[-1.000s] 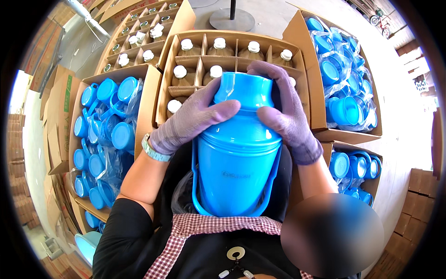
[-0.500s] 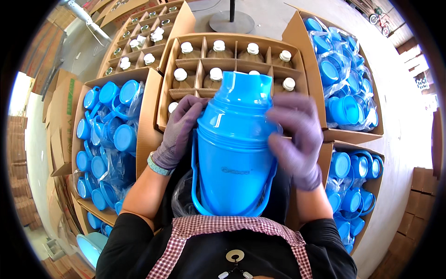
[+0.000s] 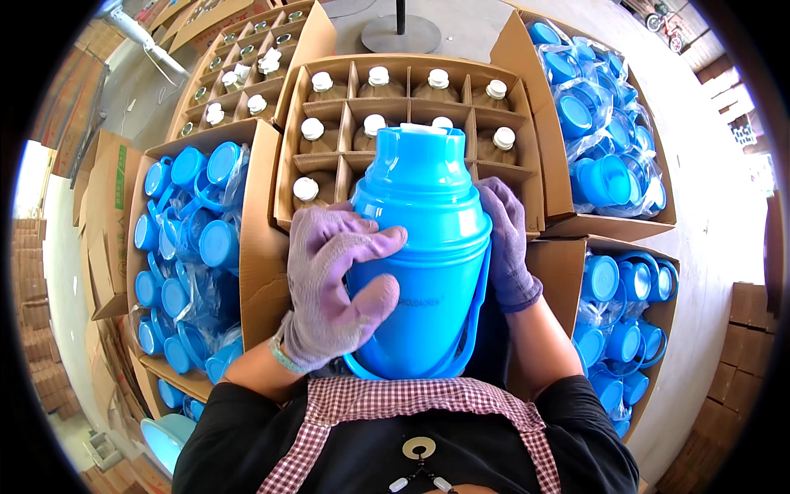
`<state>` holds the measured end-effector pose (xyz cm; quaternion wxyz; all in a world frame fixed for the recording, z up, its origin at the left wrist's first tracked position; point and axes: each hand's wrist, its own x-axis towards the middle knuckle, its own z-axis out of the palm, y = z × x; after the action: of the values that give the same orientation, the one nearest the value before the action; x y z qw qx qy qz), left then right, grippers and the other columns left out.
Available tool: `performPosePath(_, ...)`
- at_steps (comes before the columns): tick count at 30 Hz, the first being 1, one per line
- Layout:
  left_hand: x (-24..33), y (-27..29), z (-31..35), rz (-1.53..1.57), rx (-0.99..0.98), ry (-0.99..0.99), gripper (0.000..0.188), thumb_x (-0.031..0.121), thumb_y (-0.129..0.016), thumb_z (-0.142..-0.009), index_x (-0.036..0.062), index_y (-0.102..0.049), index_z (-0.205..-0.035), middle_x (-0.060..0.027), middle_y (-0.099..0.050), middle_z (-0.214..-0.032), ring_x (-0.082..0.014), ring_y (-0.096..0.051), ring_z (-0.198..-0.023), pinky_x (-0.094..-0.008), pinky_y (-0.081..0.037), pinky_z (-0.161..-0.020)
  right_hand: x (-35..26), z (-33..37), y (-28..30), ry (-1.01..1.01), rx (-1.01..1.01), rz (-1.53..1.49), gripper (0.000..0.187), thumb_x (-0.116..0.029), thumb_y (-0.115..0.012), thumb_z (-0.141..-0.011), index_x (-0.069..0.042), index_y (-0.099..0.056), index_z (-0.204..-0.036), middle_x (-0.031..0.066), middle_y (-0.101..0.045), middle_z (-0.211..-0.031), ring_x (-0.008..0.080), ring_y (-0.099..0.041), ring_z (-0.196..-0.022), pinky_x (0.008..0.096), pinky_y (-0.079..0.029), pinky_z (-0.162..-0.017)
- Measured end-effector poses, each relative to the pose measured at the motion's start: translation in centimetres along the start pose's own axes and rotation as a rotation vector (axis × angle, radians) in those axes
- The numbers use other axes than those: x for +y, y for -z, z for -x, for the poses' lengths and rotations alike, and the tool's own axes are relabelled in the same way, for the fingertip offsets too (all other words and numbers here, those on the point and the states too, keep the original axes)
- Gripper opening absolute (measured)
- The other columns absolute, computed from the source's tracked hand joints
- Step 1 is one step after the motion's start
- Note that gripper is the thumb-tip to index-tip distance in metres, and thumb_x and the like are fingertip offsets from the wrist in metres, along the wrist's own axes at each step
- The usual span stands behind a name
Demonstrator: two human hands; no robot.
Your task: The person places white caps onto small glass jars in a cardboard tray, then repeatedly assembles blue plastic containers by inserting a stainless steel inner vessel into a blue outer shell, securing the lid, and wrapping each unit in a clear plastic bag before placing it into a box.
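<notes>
A glossy blue thermos flask (image 3: 424, 284) stands upright in front of my body, its stepped upper part narrowing to a neck with a bit of white showing inside. On its left side is my gloved left hand (image 3: 333, 284), fingers apart and fingertips at the shoulder and body. My right hand (image 3: 508, 247), also in a purple-grey glove, wraps the right side of the shoulder; its fingertips are partly hidden behind the flask. The blue carrying handle (image 3: 471, 333) hangs down along the right and the bottom of the flask.
Beyond the flask stands a divided carton (image 3: 531, 193) of white-capped bottles (image 3: 307, 189), with another divided carton (image 3: 276, 107) behind it. Cartons of blue lidded parts flank me at left (image 3: 262, 222) and right (image 3: 568, 226). A round stand base (image 3: 401, 34) rests on the floor behind.
My left hand has come round to the front left of the flask, with its fingers spreading. My right hand has moved back to its right side. The flask has turned and its handle swung right.
</notes>
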<state>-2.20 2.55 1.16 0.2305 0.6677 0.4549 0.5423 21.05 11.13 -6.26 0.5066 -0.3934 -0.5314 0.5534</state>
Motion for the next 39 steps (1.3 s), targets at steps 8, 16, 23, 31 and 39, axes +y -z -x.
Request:
performPosePath(8, -15.5, -3.1, -4.4, 0.971, -0.599, 0.749, 0.030, 0.023, -0.051, -0.108, 0.0014, -0.061, -0.126, -0.0080, -0.068, -0.110, -0.0145, -0.063, -0.098, -0.0320, -0.056, -0.085, -10.1, 3.8, -9.7, 0.706, -0.264, 0.769, 0.032, -0.023, -0.081, -0.075, -0.012, -0.071, -0.103, 0.0087, -0.060, -0.095, 0.0291, -0.063, -0.089, 0.0453, -0.054, -0.086)
performPosePath(16, -10.3, -2.6, -4.5, 1.011, -0.447, 0.672, 0.034, 0.024, -0.052, -0.108, 0.0017, -0.057, -0.134, -0.0093, -0.069, -0.113, -0.0155, -0.064, -0.102, -0.0336, -0.057, -0.086, -21.6, -6.8, -3.3, 0.567, -1.039, 0.603, 0.058, -0.032, -0.086, -0.075, -0.013, -0.070, -0.128, 0.0176, -0.062, -0.128, 0.0365, -0.062, -0.117, 0.0456, -0.053, -0.097)
performPosePath(23, -2.7, 3.7, 3.1, 0.918, -0.046, 0.533, 0.040, 0.024, -0.052, -0.108, 0.0020, -0.053, -0.141, -0.0104, -0.069, -0.117, -0.0162, -0.065, -0.106, -0.0351, -0.058, -0.087, -28.3, 5.0, -10.0, 0.405, -0.716, 1.239, 0.064, -0.059, -0.064, -0.087, -0.010, -0.071, -0.125, 0.0205, -0.073, -0.111, 0.0376, -0.072, -0.103, 0.0470, -0.057, -0.091)
performPosePath(31, 7.1, 8.1, 11.4, 0.645, -0.193, 0.566, 0.087, 0.011, -0.073, -0.087, 0.0060, -0.030, -0.162, -0.0087, -0.065, -0.117, -0.0153, -0.064, -0.086, -0.0261, -0.053, -0.068, -29.8, 10.9, -9.9, 0.218, -0.541, 1.459, 0.052, -0.056, -0.068, -0.088, -0.023, -0.071, -0.128, 0.0235, -0.071, -0.113, 0.0372, -0.070, -0.111, 0.0495, -0.056, -0.098)
performPosePath(39, 7.2, 7.9, 10.6, 0.696, -0.222, 0.517, 0.094, 0.026, -0.086, -0.083, 0.0034, -0.034, -0.159, -0.0096, -0.065, -0.128, -0.0169, -0.067, -0.097, -0.0315, -0.059, -0.082, -26.0, 9.7, -9.9, 0.702, -0.439, 1.161, 0.048, -0.051, -0.069, -0.084, -0.016, -0.074, -0.117, 0.0130, -0.072, -0.112, 0.0336, -0.069, -0.109, 0.0442, -0.056, -0.094)
